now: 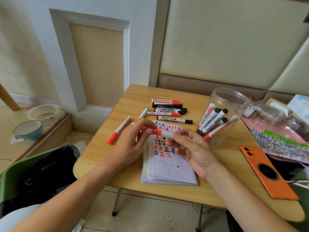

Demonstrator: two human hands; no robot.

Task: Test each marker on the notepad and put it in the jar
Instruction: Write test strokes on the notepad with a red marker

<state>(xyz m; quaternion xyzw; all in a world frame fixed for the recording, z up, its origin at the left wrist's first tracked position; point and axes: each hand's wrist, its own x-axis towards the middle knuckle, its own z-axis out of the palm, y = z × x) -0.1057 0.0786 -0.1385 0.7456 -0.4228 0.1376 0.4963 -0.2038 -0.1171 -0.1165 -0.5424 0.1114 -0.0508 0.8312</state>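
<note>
A white-barrelled marker with a red cap (160,132) was held level above the lined notepad (168,166), long axis left to right: cap pinched by the left hand (133,141), barrel by the right hand (192,148). Beyond, untested markers (168,109) lay; the clear plastic jar (225,114) stood right, unobstructed.

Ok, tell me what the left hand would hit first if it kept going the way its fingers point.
Probably the right hand: the left hand points rightward along the red-capped white marker both hands hold over the lined notepad. Depth is unclear.
</note>
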